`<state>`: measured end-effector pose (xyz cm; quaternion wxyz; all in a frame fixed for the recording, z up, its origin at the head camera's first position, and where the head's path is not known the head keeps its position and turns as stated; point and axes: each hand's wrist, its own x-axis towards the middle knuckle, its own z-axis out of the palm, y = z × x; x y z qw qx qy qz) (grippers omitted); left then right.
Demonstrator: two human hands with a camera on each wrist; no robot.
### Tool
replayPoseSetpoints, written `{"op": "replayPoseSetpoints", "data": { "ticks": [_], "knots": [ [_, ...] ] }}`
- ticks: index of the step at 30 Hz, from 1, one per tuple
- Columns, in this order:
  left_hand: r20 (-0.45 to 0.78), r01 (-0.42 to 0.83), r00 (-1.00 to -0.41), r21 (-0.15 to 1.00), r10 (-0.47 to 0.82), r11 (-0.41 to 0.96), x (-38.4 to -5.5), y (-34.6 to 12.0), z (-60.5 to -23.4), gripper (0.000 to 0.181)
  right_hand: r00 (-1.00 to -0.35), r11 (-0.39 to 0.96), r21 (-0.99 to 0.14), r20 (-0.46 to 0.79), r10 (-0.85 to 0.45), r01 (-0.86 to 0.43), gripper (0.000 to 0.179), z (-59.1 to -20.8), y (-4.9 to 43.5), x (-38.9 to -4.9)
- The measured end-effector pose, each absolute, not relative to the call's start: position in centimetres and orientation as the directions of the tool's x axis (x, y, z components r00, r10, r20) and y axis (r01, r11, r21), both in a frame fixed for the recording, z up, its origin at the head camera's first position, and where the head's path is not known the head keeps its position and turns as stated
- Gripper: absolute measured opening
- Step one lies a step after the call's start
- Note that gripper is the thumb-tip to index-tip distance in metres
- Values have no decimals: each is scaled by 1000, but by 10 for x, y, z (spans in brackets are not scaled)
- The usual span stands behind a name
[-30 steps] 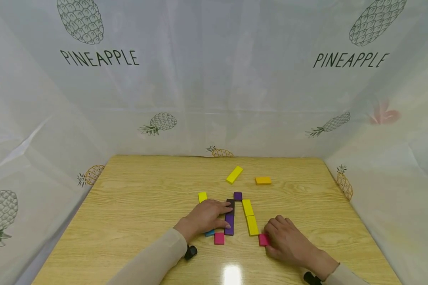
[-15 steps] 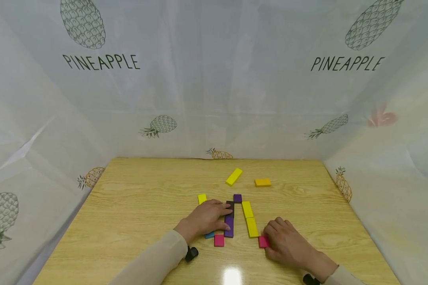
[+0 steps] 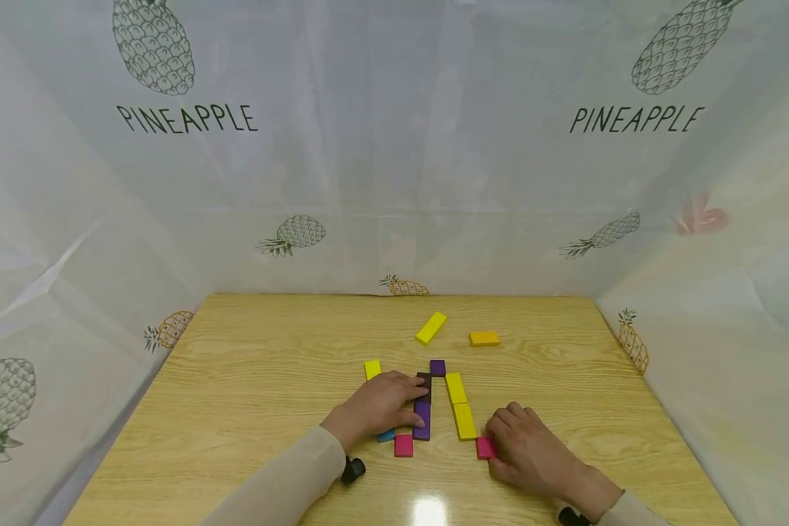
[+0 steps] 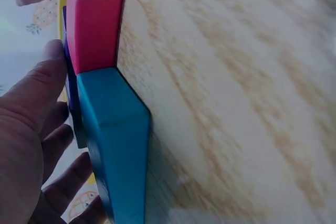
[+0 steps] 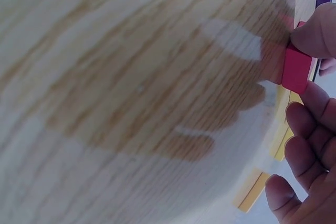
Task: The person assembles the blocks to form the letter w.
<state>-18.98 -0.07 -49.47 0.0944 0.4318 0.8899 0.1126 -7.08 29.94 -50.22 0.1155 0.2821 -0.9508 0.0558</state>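
My left hand (image 3: 383, 403) rests over the left side of the block layout. Its thumb touches a purple block (image 3: 422, 431), while its fingertips lie on a black block (image 3: 424, 380) in line with it. In the left wrist view, a blue block (image 4: 121, 129) and a pink block (image 4: 97, 30) stand beside that hand, end to end. On the right, my right hand (image 3: 529, 447) pinches another pink block (image 3: 484, 448) between thumb and index finger, at the near end of two yellow blocks (image 3: 459, 405). In the right wrist view its other fingers are loosely bent.
A small dark purple block (image 3: 437, 367) sits at the far end between the rows. Part of a yellow block (image 3: 372, 369) shows beyond my left hand. Farther back lie a loose yellow block (image 3: 431, 329) and an orange block (image 3: 483, 339). Pineapple-print cloth surrounds the wooden table (image 3: 269, 343).
Both hands and all the blocks hold their places on the table. The head view has tilted slightly, so the whole scene sits a little lower.
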Motion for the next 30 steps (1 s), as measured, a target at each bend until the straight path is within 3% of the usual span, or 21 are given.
{"op": "replayPoseSetpoints", "data": {
  "ticks": [7,15,22,30],
  "knots": [
    [13,789,-578,263,816,555,-184,5,-493,58,-809,831,-36,254,-530,-555,30,-502,300,-71],
    [38,883,-459,125,888,452,-170,35,-492,52,-806,830,-27,258,-533,-558,31,-502,299,-73],
    [-3,890,-453,54,891,453,-169,48,-498,50,-793,823,-30,289,-536,-567,32,-506,300,-74],
    [-37,885,-460,58,887,462,-173,54,-500,50,-787,820,-28,299,-539,-572,32,-504,301,-74]
  ]
}}
